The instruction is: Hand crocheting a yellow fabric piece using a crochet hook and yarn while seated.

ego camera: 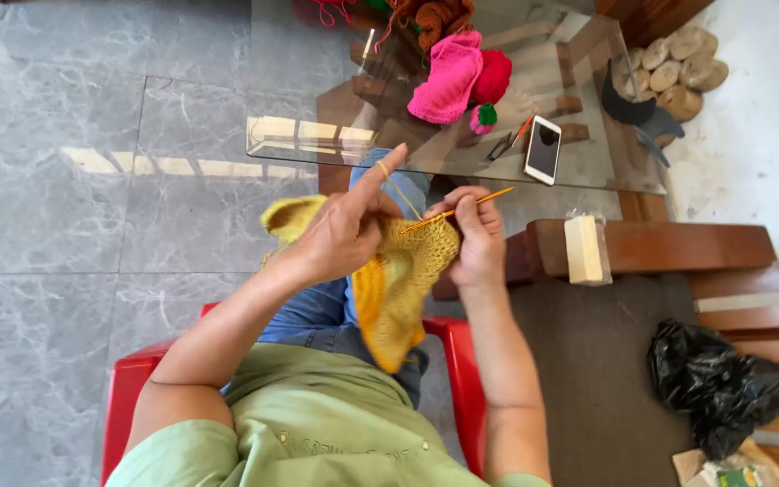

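Note:
A yellow crocheted piece (398, 284) hangs over my lap between both hands. My left hand (340, 225) grips its upper left part, with the forefinger raised and yellow yarn (400, 191) looped over it. My right hand (475, 239) pinches a thin orange crochet hook (484, 198), whose tip sits in the top edge of the piece. I sit on a red plastic chair (128, 388), in blue jeans and a green shirt.
A glass-topped table (299, 117) stands ahead with pink and red knitted pieces (457, 77), scissors (507, 142) and a white phone (543, 149). A wooden bench (660, 248) at right carries a pale block (583, 248) and a black plastic bag (714, 383). Grey marble floor lies at left.

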